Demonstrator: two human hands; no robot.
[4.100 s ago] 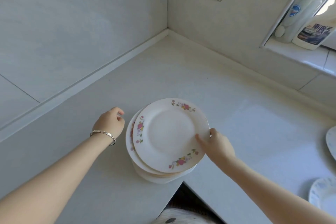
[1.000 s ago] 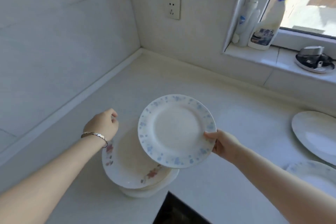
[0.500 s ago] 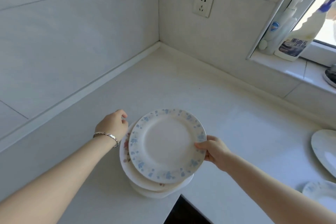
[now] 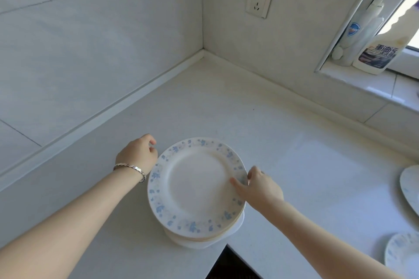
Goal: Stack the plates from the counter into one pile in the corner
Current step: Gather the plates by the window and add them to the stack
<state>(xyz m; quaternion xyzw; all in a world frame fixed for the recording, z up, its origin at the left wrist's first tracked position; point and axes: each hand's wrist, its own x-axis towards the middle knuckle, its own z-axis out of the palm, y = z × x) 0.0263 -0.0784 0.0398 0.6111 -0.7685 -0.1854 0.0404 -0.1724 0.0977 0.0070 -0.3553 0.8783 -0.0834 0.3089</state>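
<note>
A blue-flowered plate (image 4: 195,188) lies on top of the pile of plates (image 4: 204,242), which stands at the counter's front inner edge. My right hand (image 4: 258,188) holds this plate's right rim, with the thumb on top of it. My left hand (image 4: 138,154), wearing a bracelet, sits loosely curled against the pile's left side and holds nothing. Two more plates lie at the far right: a white plate (image 4: 410,188) and a small blue-flowered plate (image 4: 402,253), both cut off by the frame.
The white counter (image 4: 226,108) runs back to the tiled wall corner (image 4: 202,50). A wall socket (image 4: 259,1) is above it. Two bottles (image 4: 378,52) stand on the window sill at the upper right. A dark gap (image 4: 229,265) opens below the pile.
My right hand has lowered the blue-flowered plate onto the pile, covering the pink-flowered plate. My left hand stayed beside the pile.
</note>
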